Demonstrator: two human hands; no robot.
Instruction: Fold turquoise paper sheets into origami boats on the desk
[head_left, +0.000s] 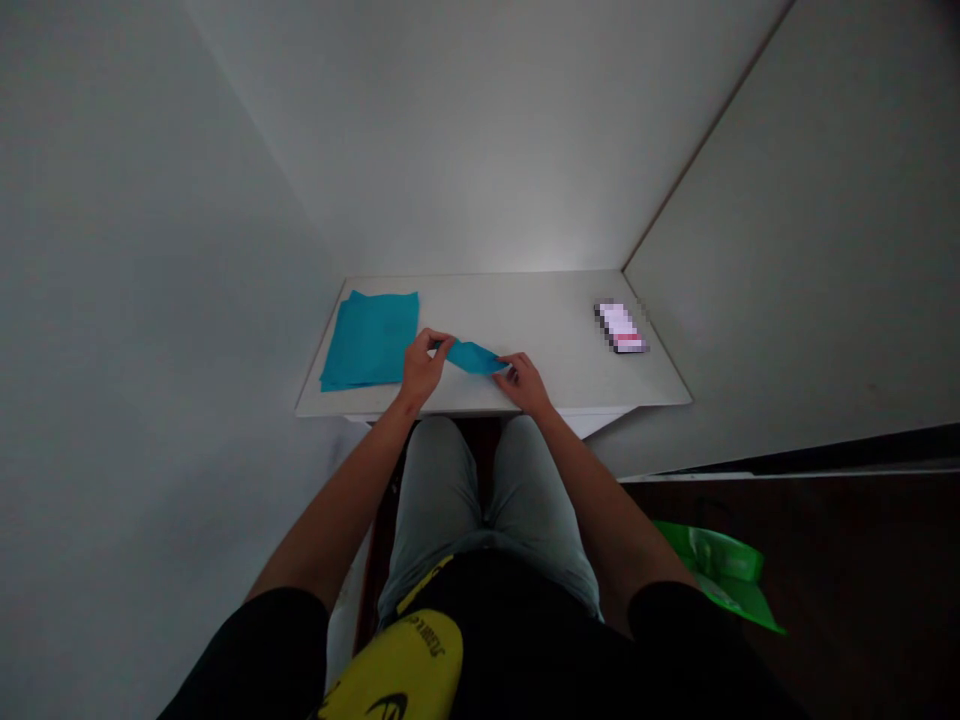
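Note:
A narrow folded piece of blue paper (474,357) is stretched between my two hands, just above the white table near its front edge. My left hand (424,362) pinches its left end between thumb and fingers. At the other end, my right hand (523,380) grips the paper's right tip with thumb and fingertips. To the left of my left hand lies a stack of blue paper sheets (371,338), their edges slightly out of line.
The white table (540,310) stands against walls at the back and both sides. A phone (621,328), blurred by pixels, lies at the table's right. Below right, a bright green plastic object (724,565) is on the dark floor. My legs are under the table's front edge.

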